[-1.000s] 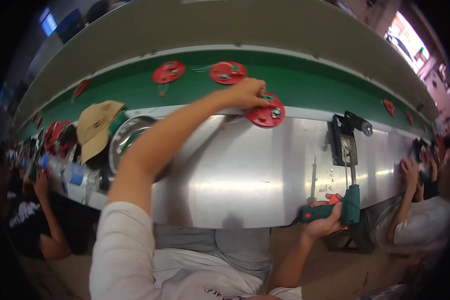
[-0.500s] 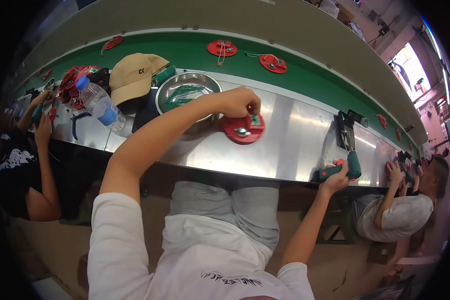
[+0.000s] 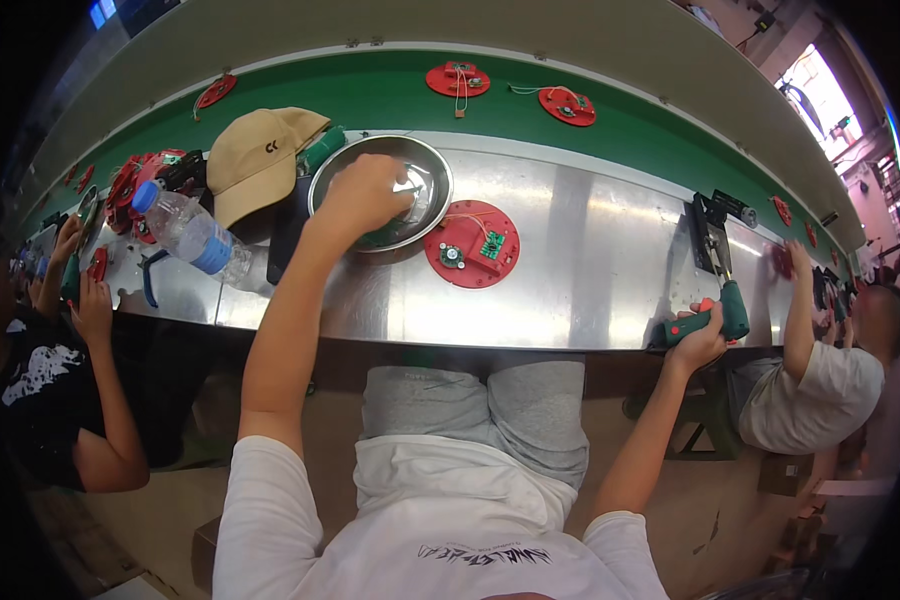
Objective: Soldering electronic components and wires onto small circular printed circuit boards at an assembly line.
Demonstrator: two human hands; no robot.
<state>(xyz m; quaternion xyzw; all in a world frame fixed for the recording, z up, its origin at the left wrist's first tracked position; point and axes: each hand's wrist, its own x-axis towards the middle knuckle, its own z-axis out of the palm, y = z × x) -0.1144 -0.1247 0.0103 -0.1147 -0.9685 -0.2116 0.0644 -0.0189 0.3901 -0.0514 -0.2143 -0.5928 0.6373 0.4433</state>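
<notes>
Fingers of my left hand (image 3: 362, 192) are down inside the steel bowl (image 3: 382, 190) on the desk (image 3: 590, 250), curled as if pinching up something small; whether the grip has closed on a part I cannot tell, since the hand hides its own fingertips. I judge this to be the picking step: fetching a small piece from the bowl for the red round plate (image 3: 472, 244), which lies flat just right of the bowl, touching or nearly touching its rim, with a green circuit board and a small round component on top. My right hand (image 3: 700, 340) hangs at the desk's near edge, well apart from the plate, clenched around the green-and-red electric screwdriver (image 3: 712, 318). The next move, as I see it, calls for lifting the left hand clear and across to the plate, and bringing the screwdriver in from the right. Left arm is stretched long and forward, wrist bent down over the bowl; right arm is extended out to the side, elbow low.
</notes>
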